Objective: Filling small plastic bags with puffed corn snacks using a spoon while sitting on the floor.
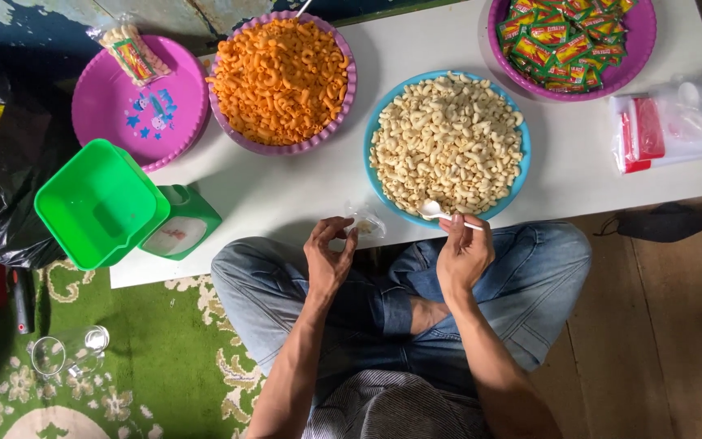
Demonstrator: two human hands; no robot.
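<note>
My left hand (328, 256) pinches a small clear plastic bag (365, 221) at the near edge of the low white table (286, 191). My right hand (463, 254) grips a white plastic spoon (440, 213), whose bowl rests at the near rim of a blue plate (375, 183) heaped with pale macaroni snacks (447, 142). Left of it stands a purple bowl of orange macaroni snacks (280, 79). I sit cross-legged in jeans under the table edge.
A purple plate of green and red sachets (569, 36) sits at the far right, a stack of clear bags (669, 123) at the right edge. At the left are a pink plate (141, 104) with one filled snack bag (130, 53), a green container (99, 203) and a green scale (179, 223). A black mask (664, 219) lies on the floor.
</note>
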